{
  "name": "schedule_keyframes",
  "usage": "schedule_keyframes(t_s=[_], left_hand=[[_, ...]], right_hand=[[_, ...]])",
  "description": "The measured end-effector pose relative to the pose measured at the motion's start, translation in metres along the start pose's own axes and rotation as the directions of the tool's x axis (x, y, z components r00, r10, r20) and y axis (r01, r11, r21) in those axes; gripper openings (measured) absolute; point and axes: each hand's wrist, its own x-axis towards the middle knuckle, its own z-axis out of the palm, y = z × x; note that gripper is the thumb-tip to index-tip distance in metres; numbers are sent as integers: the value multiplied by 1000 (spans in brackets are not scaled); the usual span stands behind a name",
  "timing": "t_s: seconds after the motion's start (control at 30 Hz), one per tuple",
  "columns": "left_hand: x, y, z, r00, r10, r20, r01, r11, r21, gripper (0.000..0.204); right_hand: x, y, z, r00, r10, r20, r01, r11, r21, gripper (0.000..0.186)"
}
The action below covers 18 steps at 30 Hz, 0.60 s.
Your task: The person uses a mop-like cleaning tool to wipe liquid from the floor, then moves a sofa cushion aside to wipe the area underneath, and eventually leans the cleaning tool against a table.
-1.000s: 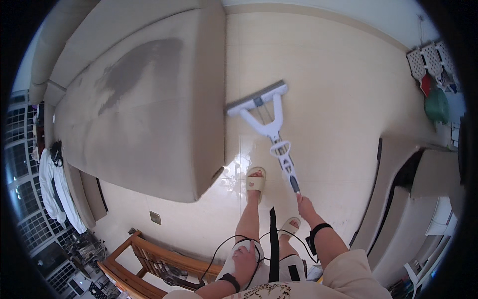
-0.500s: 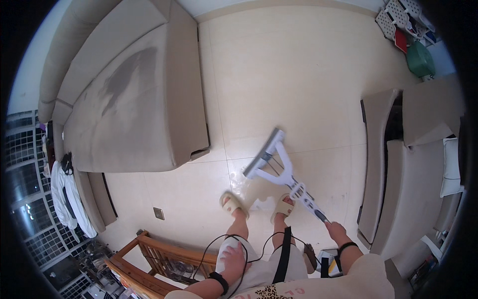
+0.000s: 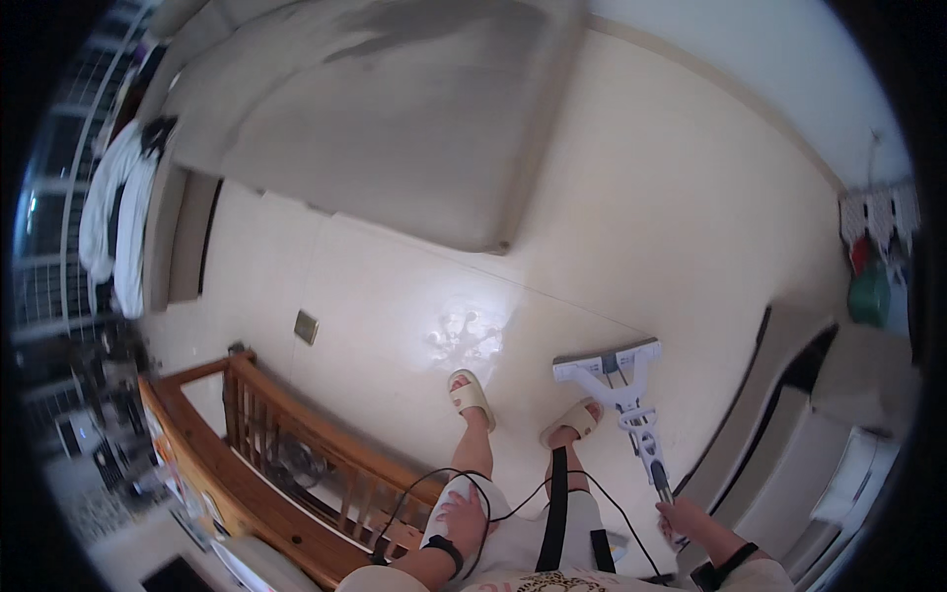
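Observation:
My right hand [image 3: 679,519] is closed around the handle of a white-and-grey sponge mop [image 3: 636,424]. The mop's wide head [image 3: 607,358] lies on the floor just above my right slipper [image 3: 567,422], tilted slightly upward to the right. My left hand [image 3: 460,515] rests on my left thigh with its fingers spread, a black cable looping around it. My left slipper [image 3: 468,398] stands near a shiny wet patch [image 3: 464,331] on the pale tiles.
A grey-beige sofa [image 3: 404,138] spans the upper middle; white cloth [image 3: 132,217] hangs at left. A wooden railed piece of furniture [image 3: 207,444] borders my lower left. More seating [image 3: 740,424] lines the right, below plastic racks and a green basin [image 3: 868,296].
The mop head has moved down and right from beside the sofa, turning nearly level again since half a second ago. The view has swung left. My left hand stays on my thigh.

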Motion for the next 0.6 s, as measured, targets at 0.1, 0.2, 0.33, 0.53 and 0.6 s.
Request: schedule_keyframes(t_s=[0.1, 0.2, 0.33, 0.53, 0.6], left_hand=[[1, 8, 11, 999, -42, 20, 44, 987, -155, 86], [-14, 46, 16, 996, -93, 9, 93, 969, -229, 84], [-15, 55, 38, 993, -115, -16, 103, 939, -329, 84], [-4, 40, 38, 993, -112, 48, 121, 874, -470, 87], [-6, 42, 35, 992, -114, 45, 122, 884, -450, 87]], right_hand=[[-16, -38, -12, 1000, -15, 19, 19, 972, -233, 36], [-53, -117, -26, 988, -126, 88, 152, 896, -417, 40], [-23, -213, 33, 957, -235, 168, 288, 782, -552, 40], [88, -410, 189, 769, -521, 371, 638, 586, -500, 44], [95, -469, 226, 665, -649, 369, 732, 471, -492, 47]])
